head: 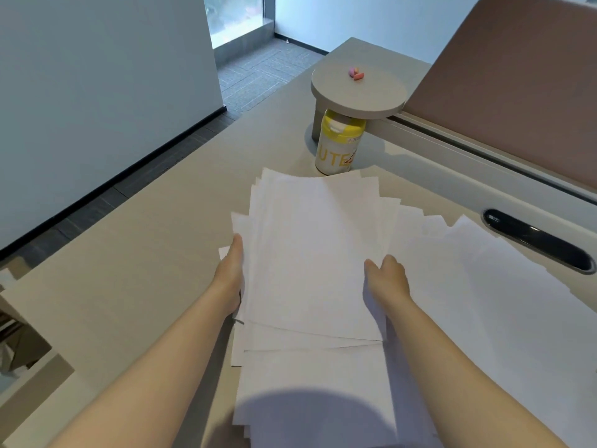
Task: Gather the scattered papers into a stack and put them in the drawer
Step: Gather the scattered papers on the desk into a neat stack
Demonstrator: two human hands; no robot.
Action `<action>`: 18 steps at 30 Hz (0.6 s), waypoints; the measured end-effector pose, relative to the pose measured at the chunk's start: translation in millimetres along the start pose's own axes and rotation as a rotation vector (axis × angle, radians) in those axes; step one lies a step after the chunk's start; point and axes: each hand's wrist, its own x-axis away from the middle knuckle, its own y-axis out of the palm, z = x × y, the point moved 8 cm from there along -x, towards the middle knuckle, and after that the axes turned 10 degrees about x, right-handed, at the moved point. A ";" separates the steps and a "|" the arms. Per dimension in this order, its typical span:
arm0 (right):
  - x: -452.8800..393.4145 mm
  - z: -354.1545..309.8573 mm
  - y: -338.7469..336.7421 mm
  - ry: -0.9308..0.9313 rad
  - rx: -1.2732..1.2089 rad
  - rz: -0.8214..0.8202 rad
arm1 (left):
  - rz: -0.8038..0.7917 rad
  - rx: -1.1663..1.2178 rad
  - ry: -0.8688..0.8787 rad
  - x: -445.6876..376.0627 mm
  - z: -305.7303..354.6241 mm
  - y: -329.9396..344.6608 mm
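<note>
Several white paper sheets [310, 253] lie fanned and overlapping on the beige desk [145, 270]. My left hand [231, 276] holds the left edge of a raised bunch, thumb on top and fingers hidden under the sheets. At the bunch's right edge, my right hand [387, 279] grips the sheets with its thumb on top. More loose sheets [500, 302] spread to the right, and others [316, 389] lie nearer me. An open drawer [29, 347] shows at the desk's left edge, its inside dark.
A white bottle with a yellow cap [337, 143] stands just beyond the papers, under a round grey shelf [358, 88] carrying small pink pieces [356, 73]. A brown partition [517, 92] runs along the right, with a black oval cable slot [536, 239] below it.
</note>
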 end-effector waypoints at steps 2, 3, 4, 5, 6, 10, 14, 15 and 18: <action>0.4 -2.2 7.5 0.020 -0.090 -0.058 | -0.032 -0.058 0.011 1.8 -3.6 4.8; 2.6 -3.8 8.7 0.025 -0.120 -0.080 | -0.047 -0.098 0.011 1.6 -4.3 5.3; 3.1 -3.4 9.5 0.032 -0.154 -0.101 | -0.052 -0.188 -0.004 2.6 -4.5 3.7; 4.7 -3.6 7.6 0.028 -0.215 -0.106 | -0.048 -0.295 -0.018 3.9 -4.2 1.7; 5.6 -1.7 6.3 0.040 -0.308 -0.118 | -0.037 -0.384 -0.036 3.9 -4.6 -2.4; 17.2 4.4 7.1 0.072 -0.432 -0.221 | 0.021 -0.357 0.008 3.8 -6.5 -11.9; 27.3 5.0 -5.2 0.014 -0.578 -0.175 | 0.014 -0.131 0.125 19.3 0.4 -3.8; 29.3 8.1 -11.0 0.006 -0.614 -0.163 | 0.019 -0.116 0.144 23.6 2.4 -0.1; 37.1 25.1 -34.9 -0.010 -0.689 -0.130 | -0.012 -0.146 0.155 31.5 -3.9 22.5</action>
